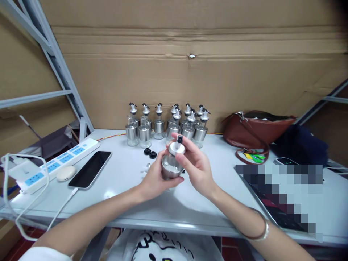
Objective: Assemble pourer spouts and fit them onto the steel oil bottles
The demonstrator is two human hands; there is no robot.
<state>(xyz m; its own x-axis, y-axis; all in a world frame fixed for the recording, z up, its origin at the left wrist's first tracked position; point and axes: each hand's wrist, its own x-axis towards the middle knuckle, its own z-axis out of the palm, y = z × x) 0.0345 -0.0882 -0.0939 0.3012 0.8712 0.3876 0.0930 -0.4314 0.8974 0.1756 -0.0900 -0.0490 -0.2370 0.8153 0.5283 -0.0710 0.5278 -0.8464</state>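
Note:
My left hand (153,179) is wrapped round the steel-banded body of a small glass oil bottle (170,167), held above the white table (130,203). My right hand (194,165) pinches the bottle's white pourer cap (176,148), which has a black tip, between thumb and fingers. Two black rubber stoppers (150,153) lie on the table just behind the bottle. Several matching bottles (165,125) with pourer tops stand in a cluster at the back of the table.
A phone (90,169) on a charging cable lies at the left, beside a white power strip (57,163) and a small oval case (66,173). A brown bag (254,130) sits at the back right. A cardboard sheet (190,72) walls the back.

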